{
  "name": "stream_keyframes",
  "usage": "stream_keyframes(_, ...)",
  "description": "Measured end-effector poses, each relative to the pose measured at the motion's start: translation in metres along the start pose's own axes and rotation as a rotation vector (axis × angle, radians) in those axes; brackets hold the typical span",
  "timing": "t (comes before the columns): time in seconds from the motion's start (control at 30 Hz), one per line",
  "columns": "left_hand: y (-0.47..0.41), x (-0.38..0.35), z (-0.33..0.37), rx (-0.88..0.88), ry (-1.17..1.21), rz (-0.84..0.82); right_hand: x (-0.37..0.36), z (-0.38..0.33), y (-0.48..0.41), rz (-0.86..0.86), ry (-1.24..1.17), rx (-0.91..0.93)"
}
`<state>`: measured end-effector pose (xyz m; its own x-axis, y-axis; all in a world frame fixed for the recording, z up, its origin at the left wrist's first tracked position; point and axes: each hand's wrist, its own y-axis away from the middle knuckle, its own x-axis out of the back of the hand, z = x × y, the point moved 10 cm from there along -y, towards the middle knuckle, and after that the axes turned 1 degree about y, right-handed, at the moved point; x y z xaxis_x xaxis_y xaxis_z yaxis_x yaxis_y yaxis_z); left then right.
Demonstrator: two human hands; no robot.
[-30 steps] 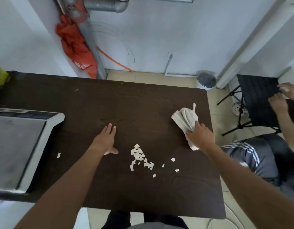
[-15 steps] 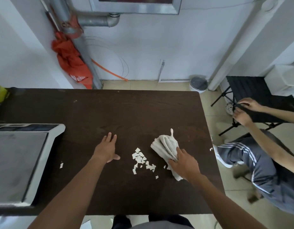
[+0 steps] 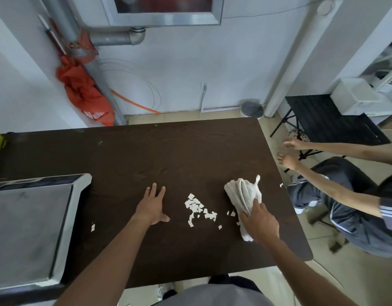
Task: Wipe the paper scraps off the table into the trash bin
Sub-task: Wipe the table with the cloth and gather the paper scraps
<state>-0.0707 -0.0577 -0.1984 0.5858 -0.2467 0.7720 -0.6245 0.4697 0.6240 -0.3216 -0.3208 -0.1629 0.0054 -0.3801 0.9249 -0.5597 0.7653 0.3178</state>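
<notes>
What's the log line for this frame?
left hand: flat on table | right hand: grips rag on table | scraps: clustered between hands, strays near rag

Left hand (image 3: 152,206) flat and splayed; right hand (image 3: 259,221) curled over cloth (image 3: 241,191).

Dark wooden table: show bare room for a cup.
Bare: far half of the dark wooden table, beyond both hands, and the near strip between the forearms. Crowded: white paper scraps between left hand and the crumpled white cloth the right hand grips; grey flat appliance at left.
</notes>
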Motion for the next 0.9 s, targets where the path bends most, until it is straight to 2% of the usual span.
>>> stream_keyframes(0.27,0.000,0.001,0.000,0.006,0.035,-0.005,-0.036,-0.068,0.036,-0.098,-0.274,-0.052)
stream_keyframes(0.43,0.001,0.000,0.000,0.006,0.039,-0.010,-0.038,-0.073,0.034,-0.193,-0.329,-0.072)
stream_keyframes(0.57,0.002,0.000,-0.001,0.014,0.037,-0.012,-0.007,-0.067,0.018,-0.106,-0.213,-0.001)
stream_keyframes(0.7,0.002,0.001,0.001,0.017,0.044,-0.007,0.017,-0.049,-0.001,-0.005,-0.113,-0.012)
stream_keyframes(0.9,0.002,0.000,-0.002,0.025,0.081,0.014,-0.012,-0.069,0.014,-0.053,0.129,0.115)
